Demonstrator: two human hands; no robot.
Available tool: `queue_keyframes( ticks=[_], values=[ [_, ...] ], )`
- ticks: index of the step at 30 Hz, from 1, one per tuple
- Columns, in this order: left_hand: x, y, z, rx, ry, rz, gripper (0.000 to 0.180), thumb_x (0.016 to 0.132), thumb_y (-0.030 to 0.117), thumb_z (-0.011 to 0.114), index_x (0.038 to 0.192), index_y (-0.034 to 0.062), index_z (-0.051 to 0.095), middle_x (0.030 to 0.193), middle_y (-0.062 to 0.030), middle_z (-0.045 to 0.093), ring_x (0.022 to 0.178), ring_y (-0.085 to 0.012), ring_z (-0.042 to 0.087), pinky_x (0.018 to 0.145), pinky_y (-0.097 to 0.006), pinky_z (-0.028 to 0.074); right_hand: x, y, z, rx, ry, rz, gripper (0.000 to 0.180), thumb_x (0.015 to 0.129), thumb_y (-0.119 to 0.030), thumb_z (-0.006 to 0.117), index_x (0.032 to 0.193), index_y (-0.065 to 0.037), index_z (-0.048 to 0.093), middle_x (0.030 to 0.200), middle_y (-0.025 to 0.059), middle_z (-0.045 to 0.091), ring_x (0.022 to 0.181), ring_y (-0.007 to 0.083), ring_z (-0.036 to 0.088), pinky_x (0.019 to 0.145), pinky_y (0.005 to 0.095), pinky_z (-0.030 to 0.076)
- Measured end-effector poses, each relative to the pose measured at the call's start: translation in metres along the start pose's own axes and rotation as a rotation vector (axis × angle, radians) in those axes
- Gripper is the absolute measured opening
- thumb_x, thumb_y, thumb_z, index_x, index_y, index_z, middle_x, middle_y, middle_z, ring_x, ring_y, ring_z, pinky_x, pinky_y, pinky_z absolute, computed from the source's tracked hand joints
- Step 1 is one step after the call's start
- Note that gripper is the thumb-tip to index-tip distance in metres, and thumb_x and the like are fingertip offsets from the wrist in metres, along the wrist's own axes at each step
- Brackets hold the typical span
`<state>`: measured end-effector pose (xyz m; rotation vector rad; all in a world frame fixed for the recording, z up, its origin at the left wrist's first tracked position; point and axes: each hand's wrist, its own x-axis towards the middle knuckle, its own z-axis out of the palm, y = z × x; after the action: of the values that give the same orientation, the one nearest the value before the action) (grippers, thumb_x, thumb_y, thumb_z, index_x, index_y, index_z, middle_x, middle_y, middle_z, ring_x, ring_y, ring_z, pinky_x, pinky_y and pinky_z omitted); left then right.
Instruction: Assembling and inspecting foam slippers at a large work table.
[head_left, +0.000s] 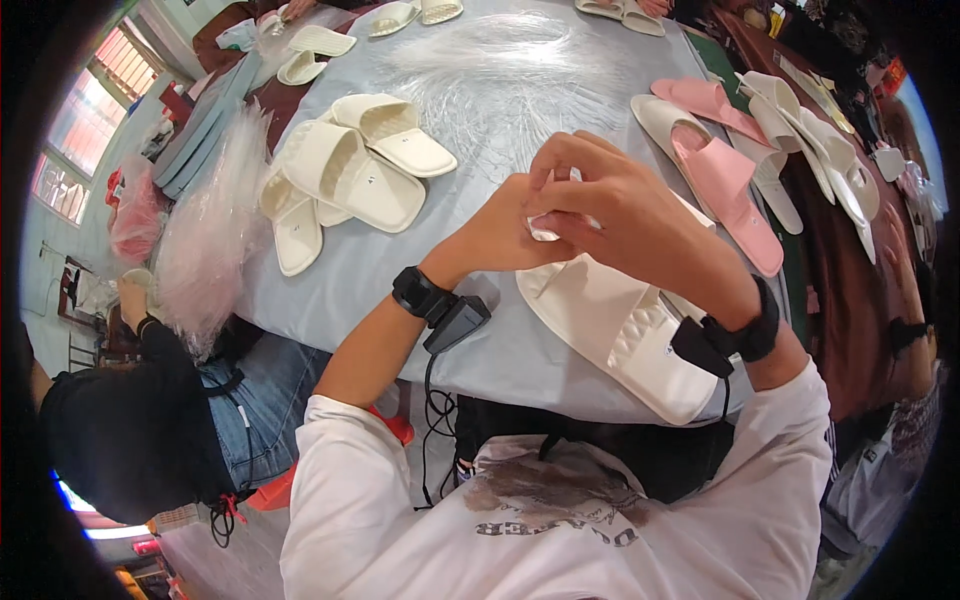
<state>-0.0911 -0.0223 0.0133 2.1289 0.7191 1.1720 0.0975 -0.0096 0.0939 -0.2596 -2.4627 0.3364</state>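
A white shirt [400,540] comes closest, leaning in at the near edge of the grey-covered worktop [500,350]. Toward the far edge a spread of clear film [490,60] glints. White slippers [340,165] overlap by the left edge, pink slippers [725,180] lie along the right, and one cream slipper [655,380] sits at the near edge, heel end toward the wearer, its far end behind the hands. Those meet above it: the right hand [600,190] is half curled, fingers bent toward the left hand [505,228], whose own fingers are mostly hidden. A small pale scrap [545,233] shows between them; I can't tell what it is, or whether either has a firm grip.

I'd worry about a forearm or the black wrist device [700,345] nudging that slipper over the edge, or the scrap dropping from a loose pinch. The slipper itself looks smooth and clean, with a broad, faceted strap and a small dark mark on its insole.
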Motion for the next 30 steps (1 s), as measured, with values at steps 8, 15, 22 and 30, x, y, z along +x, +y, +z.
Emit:
queue_keyframes(
  ticks=[8,15,22,30],
  values=[
    [0.01,0.0,0.004,0.14,0.16,0.097,0.029,0.081,0.014,0.081,0.107,0.0075,0.07,0.089,-0.0069,0.061,0.082,-0.0232,0.061,0.073,-0.035,0.049,-0.004,0.017,0.004,0.021,0.065,0.098,0.011,0.08,0.001,0.073,0.089,-0.003,0.066,0.098,0.0085,0.062,0.093,0.0296,0.062,0.078,0.0393,0.052],
    [0.008,0.01,-0.008,0.15,0.094,-0.014,0.014,0.089,0.013,0.075,0.102,0.0055,0.072,0.084,-0.0065,0.062,0.075,-0.0199,0.06,0.068,-0.033,0.048,-0.019,0.015,-0.002,0.015,0.145,0.229,0.013,0.086,0.001,0.07,0.092,0.0,0.059,0.091,0.0125,0.062,0.085,0.0349,0.062,0.075,0.0421,0.05],
    [0.005,0.011,-0.003,-0.086,0.037,-0.177,0.018,0.095,0.015,0.07,0.105,0.0009,0.066,0.087,-0.0089,0.077,0.079,-0.0171,0.075,0.075,-0.029,0.057,-0.024,0.017,-0.001,0.155,0.199,0.314,0.009,0.094,0.006,0.061,0.099,0.002,0.056,0.094,0.0146,0.068,0.086,0.0316,0.068,0.075,0.0382,0.054],
    [0.003,0.012,-0.004,-0.256,-0.018,-0.368,0.024,0.102,0.014,0.067,0.118,-0.0003,0.055,0.094,-0.0107,0.076,0.092,-0.0132,0.073,0.086,-0.028,0.056,-0.031,0.034,0.003,0.172,0.392,0.388,0.012,0.101,0.01,0.046,0.106,0.002,0.054,0.098,0.0138,0.071,0.094,0.0209,0.071,0.085,0.0326,0.056]
  ],
)
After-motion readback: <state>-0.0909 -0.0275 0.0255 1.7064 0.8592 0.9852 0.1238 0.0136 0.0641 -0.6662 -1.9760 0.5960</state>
